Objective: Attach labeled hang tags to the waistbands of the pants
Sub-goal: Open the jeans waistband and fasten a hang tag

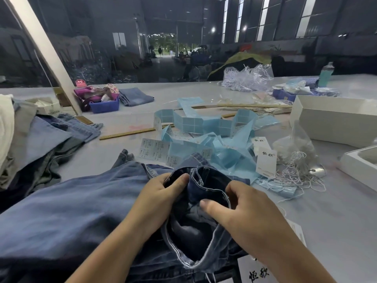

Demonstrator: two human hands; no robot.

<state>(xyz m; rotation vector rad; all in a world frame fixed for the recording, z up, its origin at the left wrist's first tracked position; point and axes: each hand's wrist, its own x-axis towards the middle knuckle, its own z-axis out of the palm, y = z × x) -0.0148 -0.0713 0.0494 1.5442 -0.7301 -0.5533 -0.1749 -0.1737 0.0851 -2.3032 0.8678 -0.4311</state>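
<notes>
While the jeans (67, 211) are lying across the near tabletop (114, 164), both hands are gripping the opened waistband (206, 180): the left hand (161, 193) pinching its left edge, the right hand (242, 209) curling over its right side. White tags (266, 162) are lying just beyond.

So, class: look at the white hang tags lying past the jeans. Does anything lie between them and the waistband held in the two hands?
Yes. Crumpled blue label backing lies between the hang tags and the waistband, which the left hand and right hand grip; loose, easily passed over.
</notes>
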